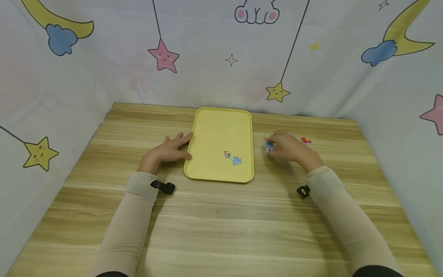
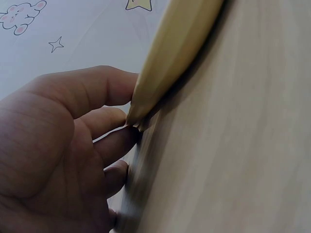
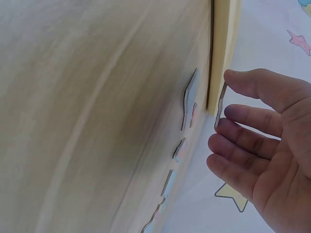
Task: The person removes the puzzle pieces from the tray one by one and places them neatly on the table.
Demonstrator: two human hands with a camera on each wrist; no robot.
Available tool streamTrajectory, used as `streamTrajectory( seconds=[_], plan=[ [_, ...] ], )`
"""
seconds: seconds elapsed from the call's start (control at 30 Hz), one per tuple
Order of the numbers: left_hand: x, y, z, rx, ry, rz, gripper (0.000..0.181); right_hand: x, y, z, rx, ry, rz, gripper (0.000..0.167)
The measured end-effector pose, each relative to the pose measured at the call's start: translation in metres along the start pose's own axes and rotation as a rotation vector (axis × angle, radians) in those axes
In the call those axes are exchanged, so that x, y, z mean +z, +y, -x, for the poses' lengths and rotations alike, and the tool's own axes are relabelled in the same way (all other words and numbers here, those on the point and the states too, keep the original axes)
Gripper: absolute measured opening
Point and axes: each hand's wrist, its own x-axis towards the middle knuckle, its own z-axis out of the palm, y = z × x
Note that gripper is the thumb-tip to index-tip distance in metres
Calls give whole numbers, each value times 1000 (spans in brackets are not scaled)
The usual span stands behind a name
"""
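My left hand (image 1: 169,149) rests at the left edge of a yellow tray (image 1: 218,129), thumb and fingertips touching the rim, fingers spread. On the tray lie a blue jigsaw puzzle piece (image 1: 237,161) and a smaller multicoloured piece (image 1: 227,154), very close together; whether they interlock I cannot tell. To the right of the tray, my right hand (image 1: 285,147) pinches a thin puzzle piece (image 3: 221,104) between thumb and fingers, just above the table, as the right wrist view shows. The held piece's face is turned away in that view.
Several loose puzzle pieces, among them a large one (image 3: 190,99) and a red one (image 1: 306,141), lie on the wooden table (image 1: 221,219) under and around my right hand. A printed fabric wall (image 1: 207,84) rises behind the table and at both sides.
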Motion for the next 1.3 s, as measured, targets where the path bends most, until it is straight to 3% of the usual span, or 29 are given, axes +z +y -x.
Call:
streamTrajectory(
  seconds=[0.7, 0.97, 1.3],
  plan=[
    [0, 2, 2, -7, 0, -1, 91, 2, 15, 18, 37, -3, 33, 43],
    [-1, 3, 2, -4, -1, -6, 91, 6, 20, 22, -1, 13, 43, 41],
    [0, 2, 1, 3, 0, -7, 91, 10, 28, 26, -48, 53, 29, 26]
  ],
)
